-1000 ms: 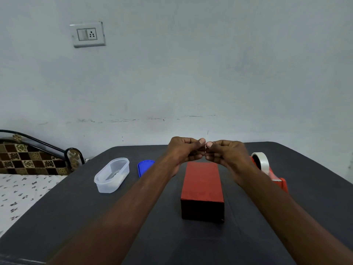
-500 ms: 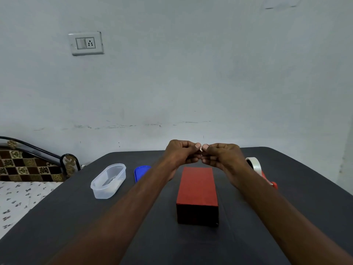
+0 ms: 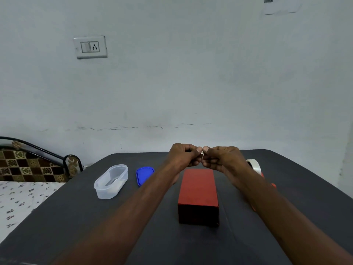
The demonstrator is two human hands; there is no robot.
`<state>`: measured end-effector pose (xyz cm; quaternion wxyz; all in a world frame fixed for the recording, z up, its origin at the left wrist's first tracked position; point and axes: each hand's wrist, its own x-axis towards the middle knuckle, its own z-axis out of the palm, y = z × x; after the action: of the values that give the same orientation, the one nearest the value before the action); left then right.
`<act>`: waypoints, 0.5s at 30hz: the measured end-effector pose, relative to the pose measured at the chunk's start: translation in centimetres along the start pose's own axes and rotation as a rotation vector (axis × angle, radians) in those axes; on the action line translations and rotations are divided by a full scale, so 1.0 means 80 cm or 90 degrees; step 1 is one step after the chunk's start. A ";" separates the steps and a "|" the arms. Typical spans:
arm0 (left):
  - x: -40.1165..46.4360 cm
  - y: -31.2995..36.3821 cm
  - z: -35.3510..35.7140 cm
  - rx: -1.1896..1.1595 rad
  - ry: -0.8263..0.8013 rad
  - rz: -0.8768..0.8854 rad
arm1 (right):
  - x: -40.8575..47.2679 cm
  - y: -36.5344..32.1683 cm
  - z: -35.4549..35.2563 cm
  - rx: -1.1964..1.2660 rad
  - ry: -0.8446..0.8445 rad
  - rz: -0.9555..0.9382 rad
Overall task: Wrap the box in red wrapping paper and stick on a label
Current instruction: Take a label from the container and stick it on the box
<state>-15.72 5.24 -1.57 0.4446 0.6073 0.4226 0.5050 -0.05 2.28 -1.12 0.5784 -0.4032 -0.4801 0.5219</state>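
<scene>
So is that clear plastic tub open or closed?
Open. The clear tub has no lid on; its blue lid lies beside it on the table.

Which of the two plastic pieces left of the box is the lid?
The flat blue piece, nearer the red box. The other is the clear open tub, farther left.

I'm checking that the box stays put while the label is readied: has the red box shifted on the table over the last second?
No. The red box keeps its spot between the blue lid and tape dispenser; only the camera moved.
</scene>
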 end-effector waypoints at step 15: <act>-0.004 0.011 0.002 -0.049 -0.026 -0.021 | 0.001 -0.005 -0.009 -0.009 -0.003 0.003</act>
<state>-15.54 4.68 -0.84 0.4841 0.5928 0.4038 0.5011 0.76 2.29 -0.85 0.5732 -0.4072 -0.4845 0.5205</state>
